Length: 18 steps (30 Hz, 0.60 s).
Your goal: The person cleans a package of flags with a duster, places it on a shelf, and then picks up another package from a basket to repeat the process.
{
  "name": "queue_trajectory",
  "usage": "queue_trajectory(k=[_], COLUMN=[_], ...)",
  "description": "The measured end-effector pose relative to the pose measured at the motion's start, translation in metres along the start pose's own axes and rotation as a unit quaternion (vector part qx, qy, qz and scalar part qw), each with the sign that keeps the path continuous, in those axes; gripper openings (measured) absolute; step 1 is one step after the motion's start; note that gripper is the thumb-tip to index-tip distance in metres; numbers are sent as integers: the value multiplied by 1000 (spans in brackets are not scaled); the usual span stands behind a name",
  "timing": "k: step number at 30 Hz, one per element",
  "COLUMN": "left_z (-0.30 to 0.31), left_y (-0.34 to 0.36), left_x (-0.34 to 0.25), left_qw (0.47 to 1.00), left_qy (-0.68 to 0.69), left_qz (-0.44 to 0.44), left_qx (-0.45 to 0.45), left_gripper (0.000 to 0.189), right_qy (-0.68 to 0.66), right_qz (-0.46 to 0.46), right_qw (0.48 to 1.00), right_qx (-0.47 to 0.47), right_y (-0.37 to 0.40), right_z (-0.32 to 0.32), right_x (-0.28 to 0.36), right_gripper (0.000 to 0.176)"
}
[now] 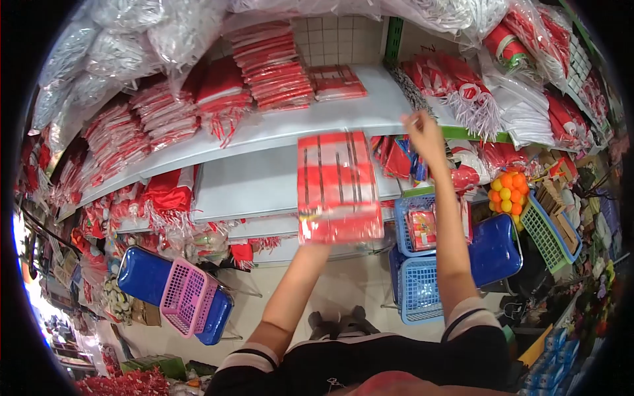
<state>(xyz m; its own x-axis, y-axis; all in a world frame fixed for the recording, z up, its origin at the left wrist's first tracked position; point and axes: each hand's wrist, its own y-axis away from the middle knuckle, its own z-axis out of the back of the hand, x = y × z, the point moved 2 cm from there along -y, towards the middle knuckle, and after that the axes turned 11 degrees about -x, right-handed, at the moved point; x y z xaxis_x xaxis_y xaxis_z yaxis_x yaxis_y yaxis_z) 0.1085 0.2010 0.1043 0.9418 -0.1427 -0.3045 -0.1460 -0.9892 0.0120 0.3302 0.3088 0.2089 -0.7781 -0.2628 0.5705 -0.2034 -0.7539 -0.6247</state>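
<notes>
Shop shelving fills the view: white shelves [264, 132] run from 9 o'clock up to 1 o'clock, stacked with flat red-and-white packs [274, 66]. Clear bags of pale goods [125, 39] hang above them at 11 o'clock. Below, at 8 o'clock, a pink basket [187, 297] leans on a blue stool [142, 274]. At 4 o'clock, blue baskets [419, 287] stand stacked on the floor, the upper one holding small red packs. A net of orange balls [508, 191] hangs at 3 o'clock, beside a green basket [545, 237].

A plastic-wrapped packet [338, 188] of red-and-white checked cloth is held up in mid-air at the centre, in front of the middle shelf, and it covers part of the shelf behind it. Its long axis runs from 12 to 6 o'clock, nearly upright, with the top leaning slightly toward 1 o'clock. Its flat face is turned to the camera and its dark stripes run along the length.

The left forearm [290, 297] rises from 7 o'clock to the packet's lower edge. The left hand is hidden behind the packet and grasps it there. The right hand [424, 135] is at 1 o'clock of the packet, well apart from it. It is raised to the front edge of the upper shelf with the fingers up. I cannot tell whether its grip is clenched or released.
</notes>
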Motion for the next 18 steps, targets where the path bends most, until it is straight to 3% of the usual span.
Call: queue_trajectory(k=[1, 2, 3, 6, 8, 10, 11, 13, 14, 16, 17, 18], left_z=[-13, -27, -40, -80, -98, -111, -111, -112, -109, -102, -92, -69], left_y=[-16, -33, -51, -123, -180, -232, -237, -243, -240, -229, -231, -239], left_x=[0, -2, -4, -35, -74, -110, -113, -116, -110, -93, -87, -78], left_qw=[999, 997, 994, 976, 973, 969, 935, 832, 730, 448, 371, 290], left_qy=[-9, -20, -29, -81, -128, -181, -256, -397, -566, -831, -828, -813], left_qz=[-27, -56, -84, -183, -189, -165, -243, -388, -383, -331, -421, -505], left_qx=[21, 40, 61, 89, 37, -32, -27, -17, -13, -3, 11, 23], left_gripper=[52, 52, 52, 52, 48, 40, 39, 37, 37, 39, 37, 36], right_qy=[-162, -345, -461, -488, -475, -459, -447, -402, -366, -181, -84, -26], right_qz=[-92, -222, -219, -170, -160, -150, -152, -134, -114, 7, 67, 70], right_qw=[975, 880, 810, 842, 864, 876, 881, 906, 923, 983, 994, 995], right_qx=[124, 239, 289, 157, 44, 18, 20, 21, 21, -16, -34, -61], right_y=[25, 49, 62, 38, -16, -67, -90, -127, -136, -139, -139, -134], right_z=[6, 19, 24, 2, -30, -63, -87, -148, -175, -193, -200, -199], right_x=[18, 44, 59, 69, 51, 45, 36, 5, -11, -14, -13, -8], right_gripper=[36, 40, 48, 51, 48, 41, 40, 34, 30, 27, 26, 24])
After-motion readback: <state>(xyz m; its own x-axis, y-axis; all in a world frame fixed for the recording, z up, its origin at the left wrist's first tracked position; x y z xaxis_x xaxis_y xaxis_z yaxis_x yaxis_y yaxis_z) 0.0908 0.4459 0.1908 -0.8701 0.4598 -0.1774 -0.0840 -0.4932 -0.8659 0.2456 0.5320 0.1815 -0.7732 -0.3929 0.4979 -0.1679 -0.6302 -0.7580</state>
